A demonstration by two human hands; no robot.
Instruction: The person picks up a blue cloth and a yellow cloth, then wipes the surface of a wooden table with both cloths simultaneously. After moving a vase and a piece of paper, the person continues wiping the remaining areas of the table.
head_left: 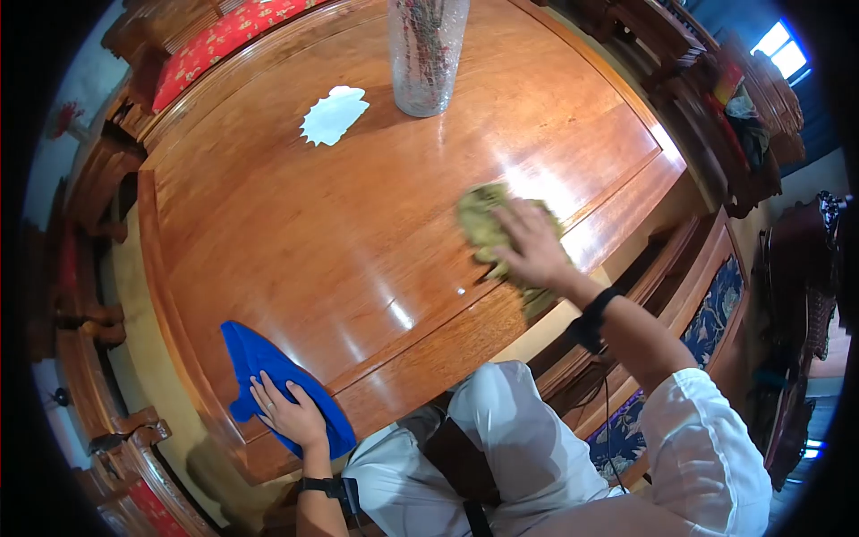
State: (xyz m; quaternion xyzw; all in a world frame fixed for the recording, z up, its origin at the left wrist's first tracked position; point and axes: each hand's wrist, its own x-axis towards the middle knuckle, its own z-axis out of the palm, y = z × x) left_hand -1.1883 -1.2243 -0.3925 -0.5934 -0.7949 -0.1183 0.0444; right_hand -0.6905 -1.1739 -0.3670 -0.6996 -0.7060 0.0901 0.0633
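Observation:
A polished brown wooden table [268, 228] spreads out before me. My right hand [535, 246] presses down on a crumpled olive-green cloth [481, 213] near the table's right edge, thumb and fingers bent over it. Part of this cloth hangs past the edge, and motion blurs it slightly. At the near left corner, my left hand [291, 410] lies flat with fingers apart on a folded blue cloth [246, 351]. A ring shows on one of its fingers. The underside of each cloth is hidden.
A clear textured vase [424, 89] with dark stems stands at the table's far side. Left of it lies a white, jagged-edged flat piece [334, 116]. Carved wooden seats surround the table, one with a red cushion [219, 49], another with a blue patterned cushion [713, 300].

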